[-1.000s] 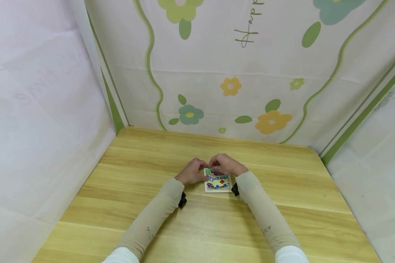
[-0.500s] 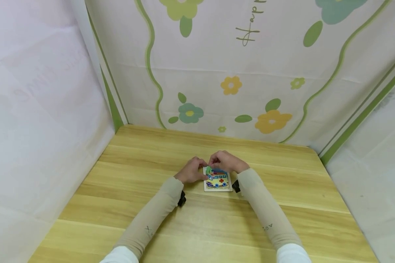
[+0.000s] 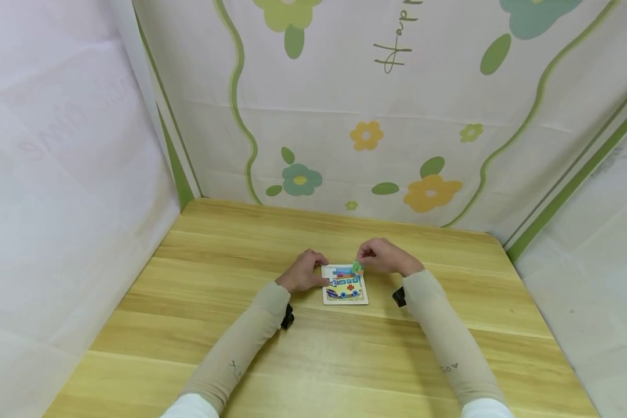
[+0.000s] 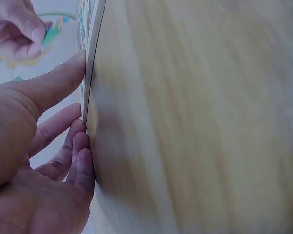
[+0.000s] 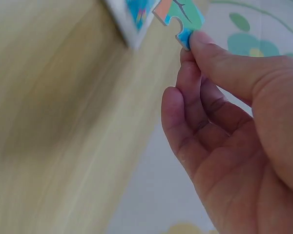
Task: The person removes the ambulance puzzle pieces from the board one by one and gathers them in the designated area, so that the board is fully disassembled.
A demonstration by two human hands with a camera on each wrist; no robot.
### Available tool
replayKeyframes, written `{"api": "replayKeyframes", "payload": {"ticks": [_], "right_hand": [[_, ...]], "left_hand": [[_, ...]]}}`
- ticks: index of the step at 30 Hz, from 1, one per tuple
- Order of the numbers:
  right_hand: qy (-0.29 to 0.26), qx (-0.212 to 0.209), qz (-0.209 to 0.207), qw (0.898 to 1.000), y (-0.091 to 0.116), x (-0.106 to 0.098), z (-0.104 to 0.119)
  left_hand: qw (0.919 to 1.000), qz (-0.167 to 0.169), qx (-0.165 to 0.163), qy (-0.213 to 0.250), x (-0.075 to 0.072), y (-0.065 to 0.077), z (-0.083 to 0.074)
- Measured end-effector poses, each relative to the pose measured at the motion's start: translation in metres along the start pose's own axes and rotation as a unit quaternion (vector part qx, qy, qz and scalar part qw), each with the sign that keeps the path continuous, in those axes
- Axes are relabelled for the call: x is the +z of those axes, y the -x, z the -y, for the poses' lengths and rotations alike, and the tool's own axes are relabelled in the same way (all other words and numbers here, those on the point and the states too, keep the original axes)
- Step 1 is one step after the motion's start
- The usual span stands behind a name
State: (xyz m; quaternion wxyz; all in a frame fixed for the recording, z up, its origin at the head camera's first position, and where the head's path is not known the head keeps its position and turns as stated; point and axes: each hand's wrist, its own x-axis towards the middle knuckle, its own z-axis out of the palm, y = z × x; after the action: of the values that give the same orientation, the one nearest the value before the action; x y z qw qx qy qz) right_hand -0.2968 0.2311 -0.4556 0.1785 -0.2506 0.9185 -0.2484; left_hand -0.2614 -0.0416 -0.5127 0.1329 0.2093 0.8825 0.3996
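Observation:
A small square jigsaw puzzle (image 3: pixel 345 302) with a white border and a yellow ambulance picture lies on the table. My left hand (image 3: pixel 304 273) holds it at its left side, the thumb on the border and the other fingertips against the edge, as the left wrist view shows. Between thumb and index finger, my right hand (image 3: pixel 384 256) pinches a puzzle piece (image 5: pixel 190 13) coloured green, blue and orange. This piece hangs over the puzzle's far right corner. Part of the puzzle's top left looks pale, with no picture there.
The wooden table (image 3: pixel 230 249) stretches out around the puzzle. A white cloth with printed flowers (image 3: pixel 433 193) hangs behind its far edge, and white cloth walls (image 3: pixel 73 191) stand left and right.
My right hand has lifted the green piece from the puzzle's top left corner and carried it to the right. The left hand stays at the puzzle's left edge.

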Motion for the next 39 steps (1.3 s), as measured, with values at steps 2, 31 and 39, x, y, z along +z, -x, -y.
{"api": "replayKeyframes", "payload": {"ticks": [2, 31, 39], "right_hand": [[0.005, 0.007, -0.006, 1.0, 0.009, -0.006, -0.008], [0.021, 0.055, -0.02, 0.998, 0.028, 0.001, -0.052], [0.03, 0.058, -0.033, 0.997, 0.027, 0.009, -0.056]], "left_hand": [[1.0, 0.0, -0.001, -0.001, 0.001, 0.0, 0.001], [1.0, 0.0, -0.003, 0.007, 0.003, 0.003, 0.0], [1.0, -0.001, -0.004, 0.0, 0.004, 0.002, 0.002]]}}
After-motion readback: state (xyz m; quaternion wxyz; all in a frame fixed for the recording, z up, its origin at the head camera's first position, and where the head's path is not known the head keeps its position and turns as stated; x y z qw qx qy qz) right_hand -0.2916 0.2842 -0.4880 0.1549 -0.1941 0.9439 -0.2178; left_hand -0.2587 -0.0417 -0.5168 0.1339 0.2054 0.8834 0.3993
